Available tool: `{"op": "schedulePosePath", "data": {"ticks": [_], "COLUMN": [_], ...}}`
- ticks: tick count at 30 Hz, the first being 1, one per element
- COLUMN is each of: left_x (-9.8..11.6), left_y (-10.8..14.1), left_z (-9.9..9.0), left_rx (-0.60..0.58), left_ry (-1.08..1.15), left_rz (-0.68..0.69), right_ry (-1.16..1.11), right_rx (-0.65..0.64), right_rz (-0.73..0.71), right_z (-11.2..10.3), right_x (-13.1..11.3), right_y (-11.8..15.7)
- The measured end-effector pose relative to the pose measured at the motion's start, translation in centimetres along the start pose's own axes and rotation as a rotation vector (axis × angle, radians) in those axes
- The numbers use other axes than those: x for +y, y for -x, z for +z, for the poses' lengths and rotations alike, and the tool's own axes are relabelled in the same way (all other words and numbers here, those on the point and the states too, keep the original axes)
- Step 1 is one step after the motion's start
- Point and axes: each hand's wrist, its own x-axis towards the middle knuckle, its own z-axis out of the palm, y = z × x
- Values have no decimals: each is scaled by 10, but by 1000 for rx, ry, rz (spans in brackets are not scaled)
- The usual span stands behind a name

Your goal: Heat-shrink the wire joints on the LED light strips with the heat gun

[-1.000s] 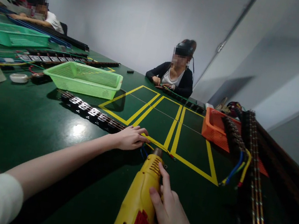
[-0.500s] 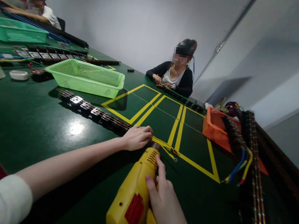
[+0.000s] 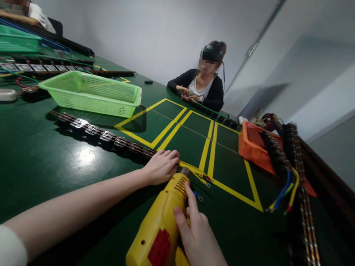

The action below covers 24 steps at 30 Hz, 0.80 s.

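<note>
My right hand (image 3: 199, 233) grips a yellow heat gun (image 3: 155, 228) by its handle, index finger stretched along the body. The gun's metal nozzle points away from me, close to the fingers of my left hand (image 3: 162, 166). That hand is closed on the near end of a long dark busbar-like strip (image 3: 104, 136) with shiny copper-coloured rails, which lies on the green table. Yellow wires (image 3: 196, 173) with ring terminals run out beyond my left fingers. A blue-sleeved ring terminal (image 3: 198, 197) shows just right of the nozzle. My fingertips hide the strip's end.
A light green basket (image 3: 93, 95) stands beyond the strip, and an orange basket (image 3: 254, 142) at the right. More railed strips (image 3: 308, 229) with coloured wires lie along the right side. Yellow tape (image 3: 238, 194) marks the table (image 3: 36, 172). One person (image 3: 202, 82) sits opposite, another (image 3: 17, 8) far left.
The view has turned slightly right. The strip has rolled or tilted a little in my left hand, and the blue-sleeved terminal has come into sight. The heat gun stays nearly in place.
</note>
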Motion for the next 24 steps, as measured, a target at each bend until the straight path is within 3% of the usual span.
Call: {"op": "schedulePosePath", "data": {"ticks": [11,24], "left_x": [1,1], "left_y": [3,1], "left_z": [-7,-3], "left_rx": [-28,-26], "left_ry": [-17,-30], "left_rz": [25,33], "right_ry": [-76,-29], "right_rx": [45,66], "right_rz": [73,105], "right_z": [-10,-12], "right_x": [19,18], "right_y": [12,12]}}
